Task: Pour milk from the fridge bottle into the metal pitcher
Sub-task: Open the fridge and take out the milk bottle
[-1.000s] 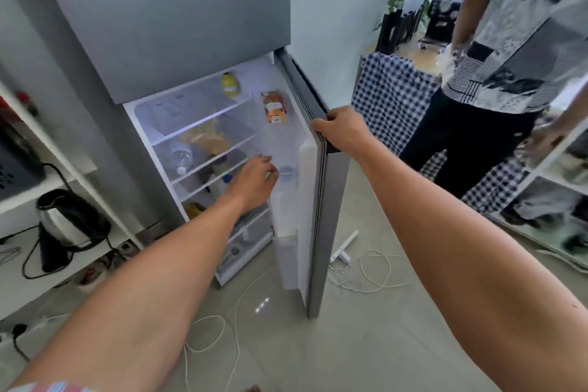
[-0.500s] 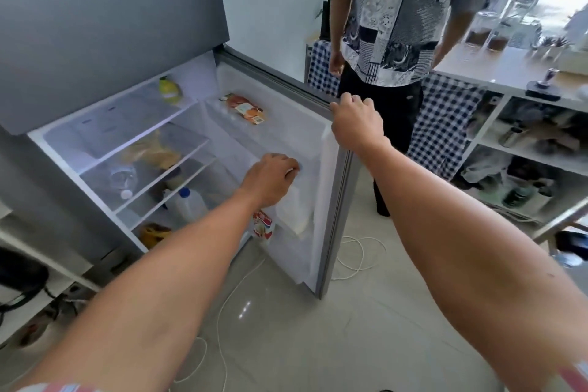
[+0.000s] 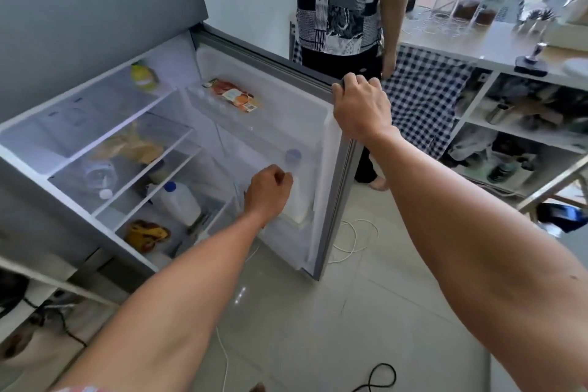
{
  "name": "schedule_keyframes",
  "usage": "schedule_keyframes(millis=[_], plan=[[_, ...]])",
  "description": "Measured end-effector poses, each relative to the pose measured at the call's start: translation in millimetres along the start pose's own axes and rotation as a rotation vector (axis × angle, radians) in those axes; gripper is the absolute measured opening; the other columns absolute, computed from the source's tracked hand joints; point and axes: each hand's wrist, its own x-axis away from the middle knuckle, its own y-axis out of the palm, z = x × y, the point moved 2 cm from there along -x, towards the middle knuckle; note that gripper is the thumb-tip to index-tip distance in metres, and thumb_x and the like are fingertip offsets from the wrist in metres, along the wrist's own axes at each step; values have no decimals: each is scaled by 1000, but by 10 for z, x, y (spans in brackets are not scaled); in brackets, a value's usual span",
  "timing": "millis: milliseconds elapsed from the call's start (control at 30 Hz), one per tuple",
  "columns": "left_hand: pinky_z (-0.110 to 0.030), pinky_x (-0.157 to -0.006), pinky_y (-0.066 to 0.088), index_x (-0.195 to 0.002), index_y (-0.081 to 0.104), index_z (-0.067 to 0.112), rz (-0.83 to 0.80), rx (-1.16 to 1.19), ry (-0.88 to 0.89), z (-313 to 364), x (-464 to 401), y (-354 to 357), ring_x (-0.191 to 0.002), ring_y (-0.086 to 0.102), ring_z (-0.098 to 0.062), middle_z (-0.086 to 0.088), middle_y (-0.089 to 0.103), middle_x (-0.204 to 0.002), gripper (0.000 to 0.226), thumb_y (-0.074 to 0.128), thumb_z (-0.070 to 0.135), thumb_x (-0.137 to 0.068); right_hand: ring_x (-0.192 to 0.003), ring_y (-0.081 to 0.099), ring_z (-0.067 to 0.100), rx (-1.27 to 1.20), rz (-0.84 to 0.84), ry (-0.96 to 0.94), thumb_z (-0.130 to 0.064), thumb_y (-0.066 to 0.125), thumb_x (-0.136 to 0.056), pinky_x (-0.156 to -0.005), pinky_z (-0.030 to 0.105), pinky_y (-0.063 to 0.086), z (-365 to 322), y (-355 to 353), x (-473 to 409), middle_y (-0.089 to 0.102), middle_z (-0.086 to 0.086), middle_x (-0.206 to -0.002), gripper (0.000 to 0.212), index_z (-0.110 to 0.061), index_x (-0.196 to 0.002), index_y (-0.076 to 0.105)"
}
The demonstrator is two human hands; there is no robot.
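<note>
The fridge stands open, and my right hand (image 3: pixel 361 105) grips the top edge of its door (image 3: pixel 273 64). A white milk bottle (image 3: pixel 297 204) with a pale blue cap stands in the lower door bin. My left hand (image 3: pixel 269 191) reaches into that bin with its fingers curled shut against the bottle's near side, just below the cap; the hand hides the grip itself. A second white bottle (image 3: pixel 179 202) with a blue cap lies on a lower inner shelf. I see no metal pitcher that I can tell for sure.
A person in a patterned shirt (image 3: pixel 339 0) stands right behind the door. At the right is a counter (image 3: pixel 461 41) with glass jars over open shelves, one holding a metal cup (image 3: pixel 499 113). Cables (image 3: pixel 350 242) lie on the tiled floor. Food packets fill the fridge shelves.
My view has swung right and closer to the door. My left hand has gone from the inner shelves to the door bin and closed at the bottle. My right hand stays on the door.
</note>
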Motion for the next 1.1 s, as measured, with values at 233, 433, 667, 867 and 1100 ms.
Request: schedule_keyframes(millis=[233,433,667,867,1100], plan=[[-39,-106,41,-132,58,-1,-161,318,-526,85,-26,376,-123,55,-37,-20,59,-135,48,29,29,-109,-110,53,37,-17,88,30,-43,33,-106,-89,47,43,-15,45,18,67,14,-114,46,-7,-114,62],[-36,-88,49,-85,65,13,-122,857,-702,-12,-191,662,-86,61,-27,-8,68,-91,44,35,45,-91,-105,55,34,-1,162,29,-42,36,-105,-84,45,44,-36,107,38,69,10,-106,44,-8,-107,63],[-32,-87,48,-111,60,15,305,1251,-827,-58,24,667,-82,60,-23,-3,61,-77,44,46,53,-96,-106,55,33,-2,169,32,-43,37,-104,-85,45,44,-37,96,30,69,9,-106,43,-9,-106,63],[-27,-65,40,-100,58,21,569,1349,-864,-304,65,639,-58,48,-16,-7,52,-87,43,40,57,-85,-108,55,34,-11,152,31,-43,38,-105,-87,47,45,-34,97,27,68,9,-108,43,-9,-108,62],[-30,-65,40,-70,50,20,563,1291,-829,-190,169,226,-55,45,-22,2,46,-51,40,38,52,-92,-116,51,35,-34,52,29,-43,33,-108,-92,45,41,-27,19,36,65,10,-118,45,-9,-118,60]])
